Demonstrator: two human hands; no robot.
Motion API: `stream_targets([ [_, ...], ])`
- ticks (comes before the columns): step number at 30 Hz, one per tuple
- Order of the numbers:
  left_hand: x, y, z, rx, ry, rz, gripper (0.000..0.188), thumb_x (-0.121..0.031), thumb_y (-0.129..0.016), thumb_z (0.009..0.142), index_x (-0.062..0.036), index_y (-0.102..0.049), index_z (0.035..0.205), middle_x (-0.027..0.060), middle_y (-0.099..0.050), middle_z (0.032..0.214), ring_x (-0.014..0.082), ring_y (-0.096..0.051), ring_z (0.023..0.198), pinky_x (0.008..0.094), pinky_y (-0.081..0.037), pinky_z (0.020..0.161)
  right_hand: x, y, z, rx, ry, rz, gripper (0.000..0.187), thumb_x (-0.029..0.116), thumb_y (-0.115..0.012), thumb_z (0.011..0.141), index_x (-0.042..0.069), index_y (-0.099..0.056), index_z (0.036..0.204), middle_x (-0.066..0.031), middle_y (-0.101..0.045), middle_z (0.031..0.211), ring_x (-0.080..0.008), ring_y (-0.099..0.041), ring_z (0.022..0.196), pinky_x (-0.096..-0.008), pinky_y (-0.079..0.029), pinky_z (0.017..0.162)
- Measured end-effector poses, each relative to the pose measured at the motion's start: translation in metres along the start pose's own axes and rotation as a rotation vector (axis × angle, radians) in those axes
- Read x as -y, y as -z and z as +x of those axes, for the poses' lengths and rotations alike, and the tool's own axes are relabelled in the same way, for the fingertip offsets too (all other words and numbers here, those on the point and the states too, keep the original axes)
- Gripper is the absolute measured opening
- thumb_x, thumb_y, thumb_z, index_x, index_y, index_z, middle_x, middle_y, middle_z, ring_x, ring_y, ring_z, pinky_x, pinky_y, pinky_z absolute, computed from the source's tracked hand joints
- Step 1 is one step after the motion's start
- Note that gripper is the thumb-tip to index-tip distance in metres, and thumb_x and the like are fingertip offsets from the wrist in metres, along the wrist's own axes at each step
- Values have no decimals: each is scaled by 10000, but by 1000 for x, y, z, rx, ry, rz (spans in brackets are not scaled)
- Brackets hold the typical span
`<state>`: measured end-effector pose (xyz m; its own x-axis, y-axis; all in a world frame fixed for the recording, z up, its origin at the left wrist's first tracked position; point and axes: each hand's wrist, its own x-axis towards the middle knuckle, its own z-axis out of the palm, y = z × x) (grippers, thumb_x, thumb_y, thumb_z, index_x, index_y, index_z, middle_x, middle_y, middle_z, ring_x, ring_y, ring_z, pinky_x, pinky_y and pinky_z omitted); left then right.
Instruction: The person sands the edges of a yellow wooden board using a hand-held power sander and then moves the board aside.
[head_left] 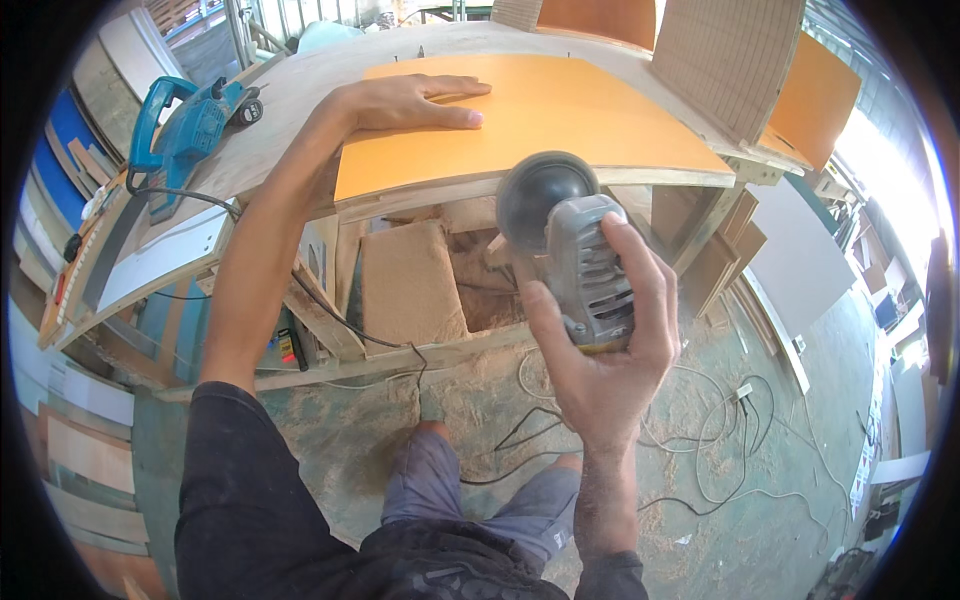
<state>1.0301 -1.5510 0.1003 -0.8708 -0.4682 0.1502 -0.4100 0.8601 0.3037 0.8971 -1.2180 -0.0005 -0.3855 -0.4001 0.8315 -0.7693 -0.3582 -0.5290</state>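
An orange-faced board (560, 110) lies flat on the workbench, its near edge jutting over the front. My left hand (405, 103) rests on top of it toward the left, fingers stretched out and holding nothing. In my right hand (615, 350) is a grey angle grinder (588, 265) with vent slots, my fingers wrapped round its body. Its round black disc (545, 195) is up against the board's near edge, right of the middle; whether it is spinning cannot be made out. The disc hides a short stretch of that edge.
A teal power planer (185, 125) stands on the bench (270, 120) at the left, its cord trailing down the front. Upright panels (728, 65) stand at the far right. Sawdust and tangled cables (720, 440) cover the floor. More boards (800, 250) lean at the right.
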Motion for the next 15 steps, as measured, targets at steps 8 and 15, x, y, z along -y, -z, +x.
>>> stream_targets([
  [8,-6,0,1,22,15,13,849,-655,-633,953,-206,-404,1636,133,-286,1727,313,-269,1585,440,-225,1297,-29,17,10,-53,-26,27,652,91,-882,740,111,-672,1357,-148,-649,1242,-284,-687,1111,-406,-580,921],
  [15,-10,2,-2,35,0,-93,902,-675,-640,935,-154,-404,1633,128,-317,1716,316,-258,1590,438,-205,1300,-50,36,19,-64,-62,36,661,91,-885,737,116,-675,1363,-139,-652,1236,-265,-687,1096,-397,-577,917],
])
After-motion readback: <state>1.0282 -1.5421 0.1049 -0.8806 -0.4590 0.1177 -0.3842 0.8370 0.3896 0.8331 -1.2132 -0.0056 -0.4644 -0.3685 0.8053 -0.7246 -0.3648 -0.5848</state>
